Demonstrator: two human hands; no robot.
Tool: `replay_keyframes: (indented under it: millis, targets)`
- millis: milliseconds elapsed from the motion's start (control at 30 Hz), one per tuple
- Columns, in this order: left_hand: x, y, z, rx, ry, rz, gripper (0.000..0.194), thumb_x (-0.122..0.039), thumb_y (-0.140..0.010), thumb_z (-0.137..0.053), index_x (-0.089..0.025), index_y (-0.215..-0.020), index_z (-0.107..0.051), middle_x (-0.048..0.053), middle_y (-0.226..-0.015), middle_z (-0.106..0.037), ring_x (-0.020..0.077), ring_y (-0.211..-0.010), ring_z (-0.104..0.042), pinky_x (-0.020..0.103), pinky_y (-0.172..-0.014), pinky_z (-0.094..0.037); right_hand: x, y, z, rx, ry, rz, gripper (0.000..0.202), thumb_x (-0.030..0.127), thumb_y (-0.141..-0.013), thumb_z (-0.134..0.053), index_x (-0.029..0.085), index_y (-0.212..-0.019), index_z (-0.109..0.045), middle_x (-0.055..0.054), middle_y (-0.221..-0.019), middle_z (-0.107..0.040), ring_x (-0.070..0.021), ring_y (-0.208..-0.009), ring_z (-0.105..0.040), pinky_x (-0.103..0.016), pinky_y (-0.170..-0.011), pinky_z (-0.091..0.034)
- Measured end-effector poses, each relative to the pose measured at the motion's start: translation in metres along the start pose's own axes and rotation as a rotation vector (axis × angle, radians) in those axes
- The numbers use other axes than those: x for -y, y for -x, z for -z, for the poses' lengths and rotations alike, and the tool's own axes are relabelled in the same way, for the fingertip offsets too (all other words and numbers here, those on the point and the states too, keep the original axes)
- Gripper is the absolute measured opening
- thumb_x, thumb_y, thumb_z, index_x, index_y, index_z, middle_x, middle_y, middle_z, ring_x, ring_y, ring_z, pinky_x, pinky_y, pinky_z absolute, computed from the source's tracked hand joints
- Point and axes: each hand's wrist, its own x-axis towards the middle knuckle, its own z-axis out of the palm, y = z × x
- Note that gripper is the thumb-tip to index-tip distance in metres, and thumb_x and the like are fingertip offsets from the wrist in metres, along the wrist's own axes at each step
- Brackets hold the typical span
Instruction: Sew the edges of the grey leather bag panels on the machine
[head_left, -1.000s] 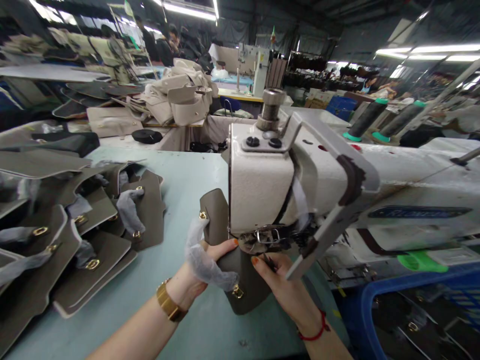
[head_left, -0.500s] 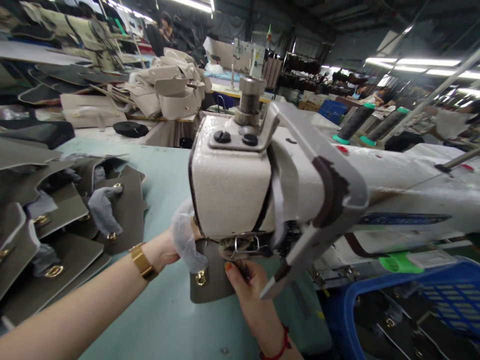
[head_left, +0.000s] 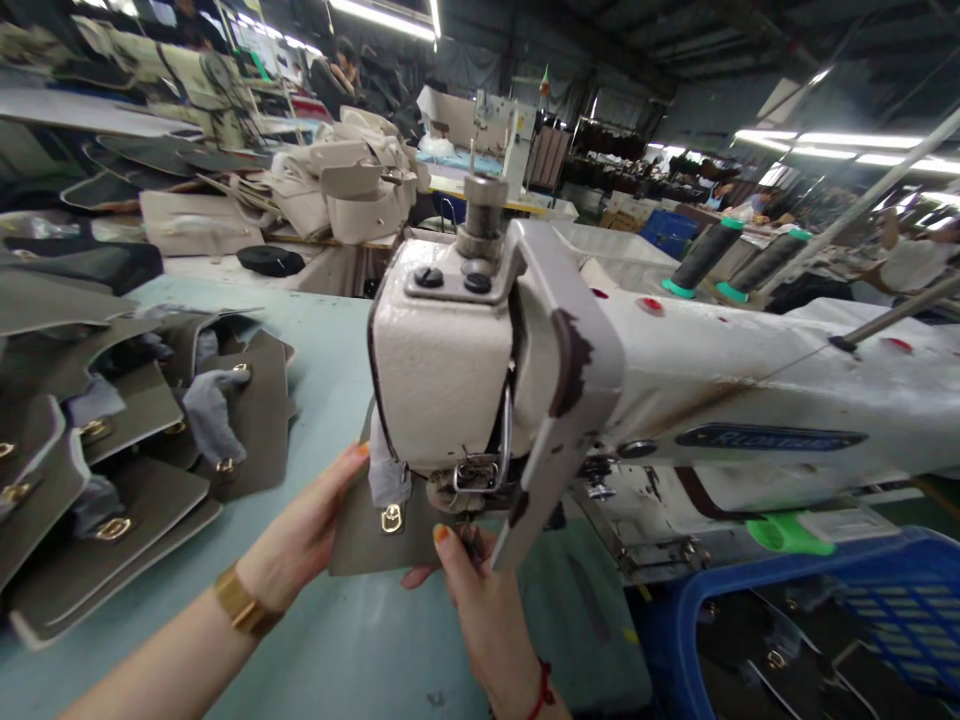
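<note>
A grey-brown leather panel point(head_left: 356, 540) with a gold ring and a wrapped handle point(head_left: 388, 478) lies under the head of a white sewing machine point(head_left: 442, 370). My left hand point(head_left: 300, 530) grips the panel's left edge, thumb on top. My right hand point(head_left: 476, 590) pinches the panel's right side beside the presser foot area, its thumb on top and a fingertip showing under the front edge. The machine head hides the panel's far part and the needle.
Similar leather pieces point(head_left: 142, 490) are heaped on the pale green table point(head_left: 315, 345) at left. A blue basket point(head_left: 686, 620) with more pieces stands at lower right. Beige bags point(head_left: 360, 180) lie farther back. A metal lever point(head_left: 585, 370) hangs beside the machine head.
The panel has turned and shifted left, with more of it showing at its left edge. My left hand has come from behind the handle to that edge. The lever beside the head has swung.
</note>
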Motion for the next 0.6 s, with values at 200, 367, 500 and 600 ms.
replay_keyframes:
  millis: [200, 367, 500, 600]
  targets:
    - [0.067, 0.044, -0.01, -0.018, 0.155, -0.111, 0.037, -0.041, -0.075, -0.072, -0.022, -0.107, -0.071, 0.007, -0.111, -0.072, 0.0265, -0.102, -0.065, 0.036, -0.087, -0.053, -0.009, 0.004, -0.005, -0.043, -0.106, -0.012, 0.046, 0.048, -0.09, -0.052, 0.016, -0.058, -0.06, 0.007, -0.04, -0.038, -0.0075, -0.039, -0.025, -0.021, -0.043, -0.026]
    - [0.075, 0.036, -0.018, -0.255, -0.201, 0.084, 0.038, -0.048, -0.072, -0.072, -0.01, -0.072, -0.076, 0.009, -0.07, -0.074, 0.0224, -0.075, -0.068, 0.032, -0.082, -0.051, -0.002, 0.008, -0.002, 0.016, -0.094, 0.008, 0.049, 0.045, -0.092, -0.05, 0.016, -0.055, -0.062, 0.003, -0.041, -0.05, -0.0077, -0.038, -0.027, -0.021, -0.046, -0.032]
    - [0.062, 0.038, -0.016, -0.372, -0.57, 0.081, 0.053, -0.062, -0.066, -0.069, -0.009, -0.061, -0.072, 0.01, -0.062, -0.07, 0.0262, -0.073, -0.064, 0.034, -0.074, -0.049, -0.001, 0.015, 0.005, 0.048, -0.095, -0.006, 0.036, 0.04, -0.091, -0.053, 0.015, -0.07, -0.069, 0.0, -0.053, -0.064, -0.0078, -0.039, -0.029, -0.02, -0.046, -0.031]
    - [0.052, 0.043, -0.018, -0.437, -0.788, 0.12, 0.062, -0.07, -0.061, -0.066, -0.009, -0.065, -0.073, 0.01, -0.063, -0.069, 0.0279, -0.072, -0.062, 0.036, -0.07, -0.046, -0.007, 0.017, 0.012, 0.029, -0.104, -0.041, 0.033, 0.039, -0.09, -0.054, 0.014, -0.079, -0.071, -0.001, -0.055, -0.067, -0.0076, -0.038, -0.028, -0.02, -0.044, -0.03]
